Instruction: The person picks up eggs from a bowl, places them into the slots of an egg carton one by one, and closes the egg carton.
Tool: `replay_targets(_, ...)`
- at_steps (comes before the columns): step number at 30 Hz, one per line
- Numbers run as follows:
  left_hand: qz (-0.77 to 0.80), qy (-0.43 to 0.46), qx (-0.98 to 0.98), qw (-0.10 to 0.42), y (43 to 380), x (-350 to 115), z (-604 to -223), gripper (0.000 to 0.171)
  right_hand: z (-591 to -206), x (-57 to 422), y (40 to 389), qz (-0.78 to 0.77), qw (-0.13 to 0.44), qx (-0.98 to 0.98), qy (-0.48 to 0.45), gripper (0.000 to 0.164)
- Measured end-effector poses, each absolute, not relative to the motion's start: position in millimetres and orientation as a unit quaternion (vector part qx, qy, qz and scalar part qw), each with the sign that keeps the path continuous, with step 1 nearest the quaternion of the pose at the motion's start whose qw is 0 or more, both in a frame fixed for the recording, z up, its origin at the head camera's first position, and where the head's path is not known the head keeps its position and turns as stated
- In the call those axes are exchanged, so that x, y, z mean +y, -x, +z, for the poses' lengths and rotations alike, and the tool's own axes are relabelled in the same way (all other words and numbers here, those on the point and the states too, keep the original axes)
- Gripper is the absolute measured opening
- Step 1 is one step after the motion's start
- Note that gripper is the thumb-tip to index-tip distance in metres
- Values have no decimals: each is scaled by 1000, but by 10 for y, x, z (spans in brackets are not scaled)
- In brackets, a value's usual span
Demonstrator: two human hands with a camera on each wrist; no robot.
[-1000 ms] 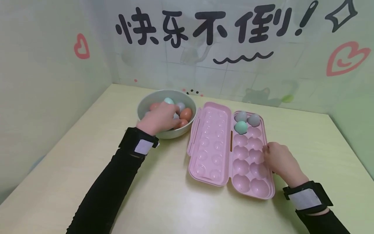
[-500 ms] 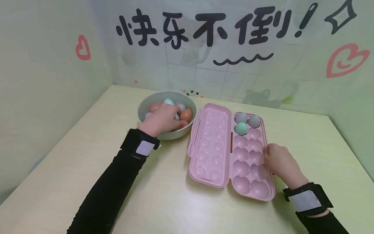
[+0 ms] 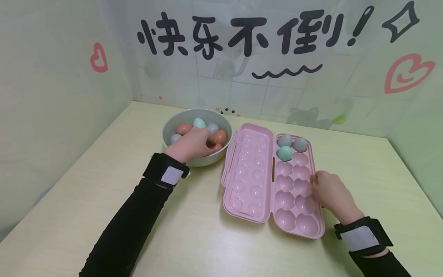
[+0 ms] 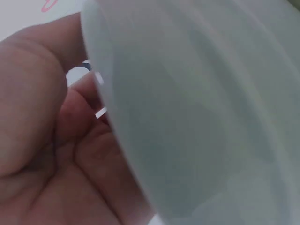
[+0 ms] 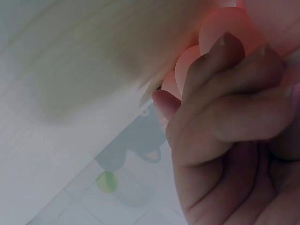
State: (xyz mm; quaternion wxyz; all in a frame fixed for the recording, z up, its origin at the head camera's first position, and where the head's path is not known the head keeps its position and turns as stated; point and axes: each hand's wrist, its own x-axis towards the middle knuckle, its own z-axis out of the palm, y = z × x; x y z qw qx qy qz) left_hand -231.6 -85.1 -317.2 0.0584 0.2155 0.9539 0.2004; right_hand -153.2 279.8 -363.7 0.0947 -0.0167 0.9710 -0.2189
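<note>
My left hand (image 3: 188, 144) reaches over the near rim of a pale green bowl (image 3: 204, 161), its fingers bent down among several eggs. A brown egg (image 3: 220, 137) and a pale blue egg (image 3: 199, 123) lie beside it; the bowl wall hides the fingertips in the left wrist view, so I cannot tell if they hold an egg. To the right lies an opened pink egg carton (image 3: 249, 173). Two grey eggs (image 3: 299, 145) and a green egg (image 3: 285, 153) sit in its far cups. My right hand (image 3: 330, 190) grips the carton's right edge, fingers (image 5: 234, 112) curled under the rounded cups.
The carton's lid lies flat on the pale wooden table (image 3: 194, 238), its clasp side close to the bowl. A printed wall (image 3: 235, 92) stands along the table's back edge. A side wall (image 3: 62, 96) rises at the left.
My left hand's fingers have drawn in a little; a light egg that showed between fingers and thumb is now covered. The right hand and carton keep their places.
</note>
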Motion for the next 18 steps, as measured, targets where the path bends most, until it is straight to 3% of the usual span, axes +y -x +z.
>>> replay_targets(18, 196, -228, 944, 135, 2392, -909, -3214, 16, -3628, 2796, 1532, -214, 98, 972, 12, 33)
